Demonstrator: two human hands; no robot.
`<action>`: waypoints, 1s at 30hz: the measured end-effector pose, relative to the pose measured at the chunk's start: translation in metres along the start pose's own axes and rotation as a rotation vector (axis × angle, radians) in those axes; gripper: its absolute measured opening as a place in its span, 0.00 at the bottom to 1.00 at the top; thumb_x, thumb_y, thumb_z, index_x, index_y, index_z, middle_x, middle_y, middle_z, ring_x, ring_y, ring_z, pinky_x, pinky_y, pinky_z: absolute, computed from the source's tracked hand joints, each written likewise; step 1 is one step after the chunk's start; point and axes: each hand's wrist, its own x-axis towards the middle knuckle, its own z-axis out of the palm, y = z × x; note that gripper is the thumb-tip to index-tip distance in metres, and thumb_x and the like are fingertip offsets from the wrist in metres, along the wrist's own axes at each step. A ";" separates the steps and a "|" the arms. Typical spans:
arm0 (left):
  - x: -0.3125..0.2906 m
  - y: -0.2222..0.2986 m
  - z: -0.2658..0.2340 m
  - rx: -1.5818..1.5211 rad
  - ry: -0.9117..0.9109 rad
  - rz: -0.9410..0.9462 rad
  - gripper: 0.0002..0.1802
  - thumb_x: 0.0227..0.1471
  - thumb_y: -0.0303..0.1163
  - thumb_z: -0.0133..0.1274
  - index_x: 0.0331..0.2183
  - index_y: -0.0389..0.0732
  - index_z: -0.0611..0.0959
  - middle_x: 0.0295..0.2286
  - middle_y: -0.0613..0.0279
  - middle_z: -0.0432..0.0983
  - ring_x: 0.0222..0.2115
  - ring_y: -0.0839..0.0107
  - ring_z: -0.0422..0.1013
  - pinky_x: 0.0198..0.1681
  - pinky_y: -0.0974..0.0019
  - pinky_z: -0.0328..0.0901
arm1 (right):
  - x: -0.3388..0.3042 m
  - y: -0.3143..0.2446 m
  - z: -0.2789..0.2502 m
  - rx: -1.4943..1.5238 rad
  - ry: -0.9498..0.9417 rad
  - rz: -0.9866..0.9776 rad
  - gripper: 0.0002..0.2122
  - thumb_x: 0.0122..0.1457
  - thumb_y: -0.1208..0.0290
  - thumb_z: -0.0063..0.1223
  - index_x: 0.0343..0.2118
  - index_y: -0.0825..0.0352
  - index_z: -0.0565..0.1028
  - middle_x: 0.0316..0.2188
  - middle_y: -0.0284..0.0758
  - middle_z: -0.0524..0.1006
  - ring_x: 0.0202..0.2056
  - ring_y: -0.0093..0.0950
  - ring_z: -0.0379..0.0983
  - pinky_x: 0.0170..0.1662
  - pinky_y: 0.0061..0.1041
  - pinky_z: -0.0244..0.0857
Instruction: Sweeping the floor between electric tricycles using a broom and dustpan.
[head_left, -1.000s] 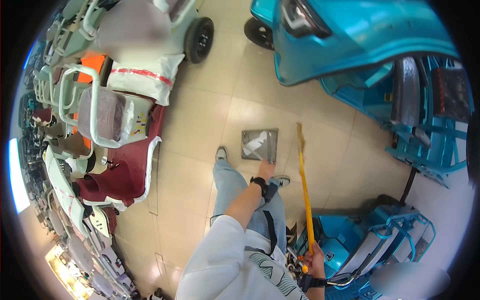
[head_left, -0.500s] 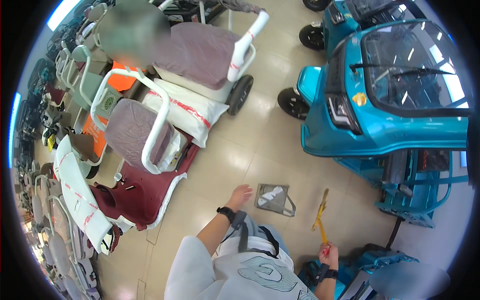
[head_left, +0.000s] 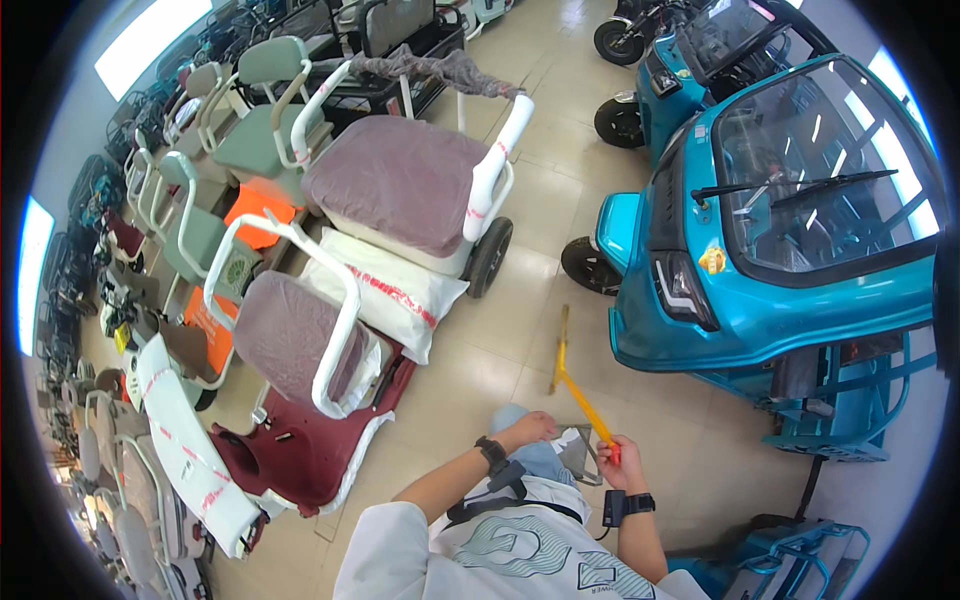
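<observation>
My right hand (head_left: pixel 621 463) is wrapped round the red-tipped upper end of a long yellow-handled broom (head_left: pixel 585 402). The broom slants away to the far left, and its narrow crosswise head lies at the floor. Close beside it, my left hand (head_left: pixel 533 428) hovers over my knee with fingers loosely bent and nothing visible in them. Between and below the two hands, a grey dustpan (head_left: pixel 578 455) stands on the tiles, partly covered by my hands and body. Something whitish shows inside it.
On the left stands a dark red electric tricycle (head_left: pixel 300 455) with plastic-wrapped seats and a white bag (head_left: pixel 385 285). A turquoise cabin tricycle (head_left: pixel 760 300) takes up the right side. Nearer on the right is a turquoise frame (head_left: pixel 800 560). Tiled floor (head_left: pixel 500 340) runs between the vehicles.
My right hand has come left toward my left hand, swinging the broom head forward and left. My left hand has moved right, its fingers less spread. The view has shifted upward.
</observation>
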 end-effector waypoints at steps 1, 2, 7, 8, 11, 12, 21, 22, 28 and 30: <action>0.004 0.015 -0.001 -0.028 0.014 -0.036 0.19 0.46 0.41 0.43 0.35 0.36 0.72 0.26 0.59 0.72 0.24 0.72 0.68 0.25 0.72 0.63 | 0.008 -0.001 0.014 0.029 -0.037 0.009 0.07 0.51 0.69 0.37 0.28 0.67 0.61 0.18 0.30 0.65 0.15 0.17 0.60 0.19 0.14 0.58; 0.009 0.031 -0.003 -0.017 0.013 -0.040 0.19 0.46 0.41 0.43 0.35 0.36 0.72 0.26 0.59 0.72 0.24 0.72 0.68 0.25 0.72 0.63 | 0.017 -0.004 0.029 0.057 -0.076 0.019 0.07 0.51 0.68 0.36 0.28 0.67 0.61 0.18 0.30 0.65 0.15 0.16 0.60 0.19 0.14 0.58; 0.053 0.077 -0.040 0.152 0.090 -0.035 0.27 0.48 0.50 0.39 0.35 0.34 0.71 0.30 0.54 0.72 0.21 0.70 0.69 0.25 0.69 0.64 | 0.061 -0.030 0.111 -0.143 -0.131 0.061 0.08 0.52 0.67 0.36 0.31 0.66 0.62 0.19 0.30 0.65 0.15 0.17 0.60 0.21 0.16 0.58; 0.059 0.091 -0.047 0.157 0.095 -0.042 0.27 0.48 0.50 0.39 0.35 0.34 0.71 0.30 0.54 0.72 0.21 0.70 0.69 0.25 0.69 0.64 | 0.068 -0.032 0.124 -0.206 -0.178 0.032 0.08 0.53 0.68 0.36 0.32 0.65 0.62 0.19 0.31 0.66 0.16 0.17 0.60 0.21 0.17 0.58; 0.070 0.152 -0.072 -0.108 0.125 -0.203 0.27 0.48 0.51 0.40 0.34 0.33 0.72 0.28 0.55 0.72 0.18 0.70 0.69 0.23 0.70 0.64 | 0.088 -0.047 0.167 -0.268 -0.213 0.001 0.08 0.53 0.67 0.36 0.34 0.64 0.63 0.19 0.30 0.67 0.17 0.18 0.62 0.20 0.17 0.59; 0.066 0.180 -0.075 -0.046 0.079 -0.202 0.26 0.47 0.49 0.42 0.33 0.32 0.72 0.28 0.56 0.72 0.19 0.70 0.69 0.23 0.72 0.63 | 0.097 -0.053 0.181 -0.371 -0.212 -0.034 0.08 0.53 0.67 0.36 0.33 0.64 0.63 0.20 0.31 0.66 0.16 0.19 0.61 0.20 0.17 0.58; 0.128 0.244 -0.144 0.043 0.061 -0.016 0.11 0.42 0.32 0.45 0.27 0.34 0.73 0.20 0.62 0.70 0.21 0.76 0.65 0.23 0.73 0.60 | 0.149 -0.129 0.267 -1.186 -0.315 -0.161 0.18 0.58 0.55 0.27 0.31 0.65 0.66 0.17 0.29 0.65 0.17 0.20 0.62 0.21 0.19 0.59; 0.137 0.254 -0.153 0.071 0.104 -0.020 0.11 0.43 0.31 0.45 0.28 0.33 0.73 0.21 0.61 0.70 0.21 0.76 0.66 0.24 0.73 0.60 | 0.146 -0.145 0.282 -1.364 -0.285 -0.249 0.18 0.58 0.55 0.27 0.33 0.66 0.67 0.17 0.30 0.66 0.18 0.20 0.63 0.22 0.20 0.60; 0.186 0.320 -0.193 -0.324 0.063 -0.131 0.13 0.43 0.28 0.44 0.31 0.28 0.69 0.23 0.56 0.70 0.23 0.67 0.70 0.24 0.70 0.65 | 0.189 -0.218 0.328 -1.759 -0.057 -0.582 0.20 0.57 0.55 0.31 0.39 0.67 0.68 0.21 0.34 0.70 0.21 0.24 0.66 0.27 0.24 0.62; 0.203 0.339 -0.194 -0.246 0.009 -0.126 0.11 0.43 0.28 0.43 0.29 0.30 0.71 0.22 0.58 0.70 0.23 0.70 0.69 0.25 0.71 0.64 | 0.192 -0.245 0.331 -1.908 0.026 -0.837 0.20 0.56 0.55 0.33 0.40 0.68 0.68 0.22 0.35 0.71 0.22 0.27 0.68 0.29 0.25 0.62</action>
